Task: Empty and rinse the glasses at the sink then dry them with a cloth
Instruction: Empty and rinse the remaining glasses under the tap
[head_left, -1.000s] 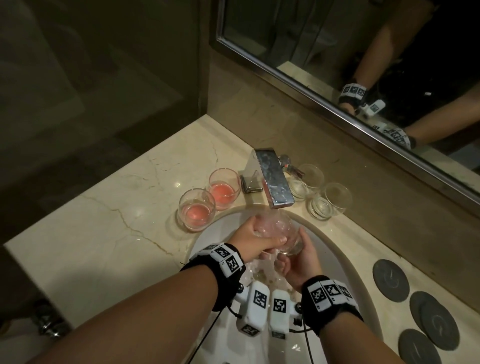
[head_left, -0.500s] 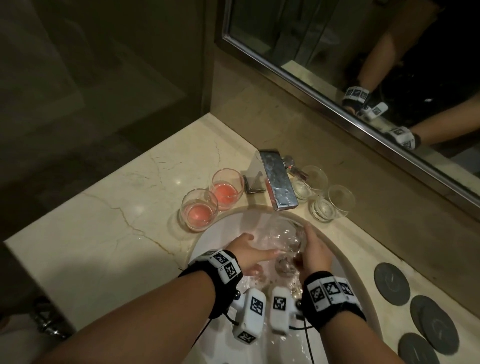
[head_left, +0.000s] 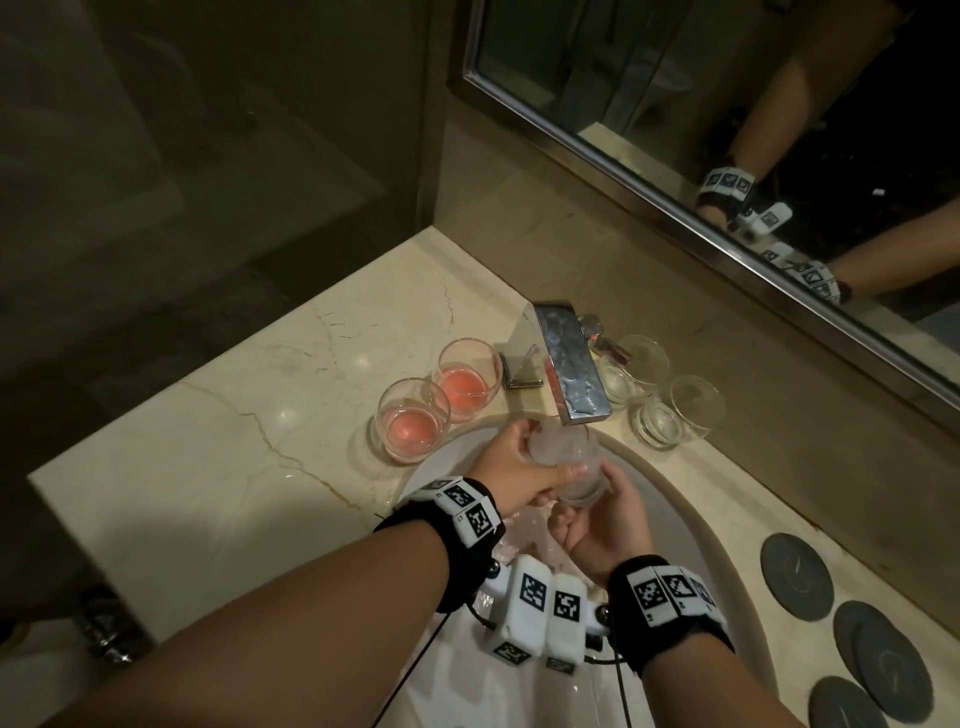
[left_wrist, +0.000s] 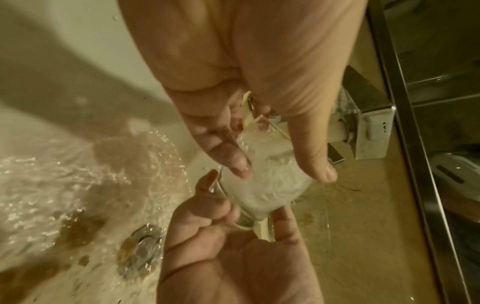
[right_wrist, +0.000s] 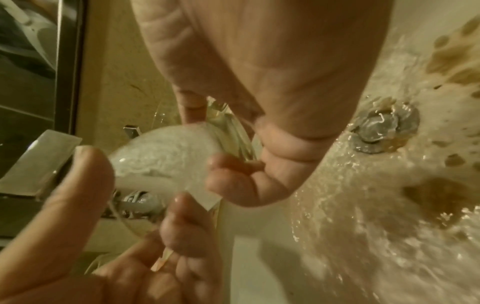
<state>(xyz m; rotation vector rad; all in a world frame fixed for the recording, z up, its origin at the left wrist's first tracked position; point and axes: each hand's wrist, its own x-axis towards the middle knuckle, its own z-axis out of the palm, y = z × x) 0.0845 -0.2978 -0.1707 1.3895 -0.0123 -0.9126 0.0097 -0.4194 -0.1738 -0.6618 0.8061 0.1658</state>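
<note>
A clear glass (head_left: 574, 460) full of foaming water is held tilted under the chrome faucet (head_left: 571, 374), over the white sink (head_left: 675, 525). My left hand (head_left: 543, 462) grips its upper wall from the left, thumb across the front. My right hand (head_left: 589, 501) curls round its thick base from below. In the left wrist view the left hand's fingers (left_wrist: 228, 158) clasp the glass (left_wrist: 265, 185). In the right wrist view the right hand's fingers (right_wrist: 233, 181) hold the glass (right_wrist: 166, 152). Two glasses with pink liquid (head_left: 413, 426) (head_left: 467, 379) stand left of the faucet. Two empty clear glasses (head_left: 641, 361) (head_left: 678, 410) stand to its right.
Water washes pinkish over the basin round the metal drain (left_wrist: 140, 251). Several dark round coasters (head_left: 795, 571) lie on the marble counter (head_left: 208, 467) at the right. A framed mirror (head_left: 675, 130) runs along the wall behind the faucet. No cloth is in view.
The glass was lowered and tipped into the basin half a second ago. Both hands have since lifted it back up under the spout, where it holds foaming water.
</note>
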